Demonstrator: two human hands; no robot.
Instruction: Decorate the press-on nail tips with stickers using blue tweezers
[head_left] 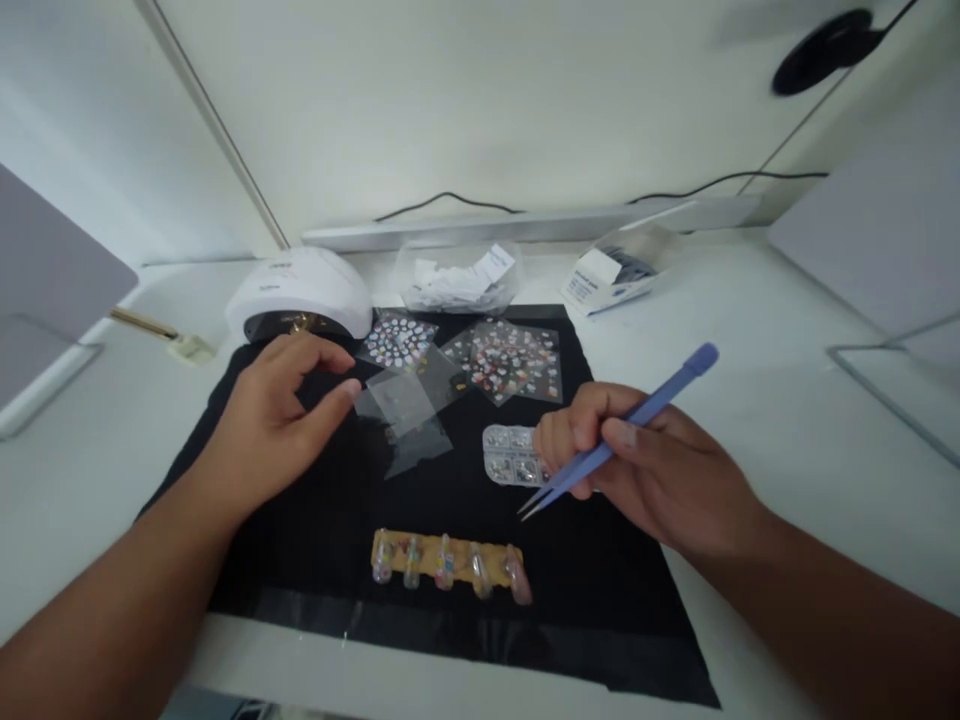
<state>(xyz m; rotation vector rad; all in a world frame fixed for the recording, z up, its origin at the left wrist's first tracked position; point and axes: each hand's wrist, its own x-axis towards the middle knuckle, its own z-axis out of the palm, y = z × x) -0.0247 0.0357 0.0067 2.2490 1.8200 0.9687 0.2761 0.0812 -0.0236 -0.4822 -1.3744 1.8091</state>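
My right hand (645,460) grips a pair of blue tweezers (645,410), its thin metal tips pointing down and left, slightly apart, with nothing visible between them. Under that hand lies a clear compartment case (510,455) of small shiny pieces, partly hidden by my fingers. My left hand (277,410) hovers over the black mat with thumb and fingers apart, left of some transparent sheets (409,405). Nearer to me, several decorated false nails (444,562) stand in a row on a tan strip (465,550).
Sticker sheets (514,360) overlap at the back of the black mat (315,550). Behind stand a white nail lamp (300,285), a clear tub of paper packets (459,285) and an open white box (604,280). A gold-handled brush (146,325) lies left.
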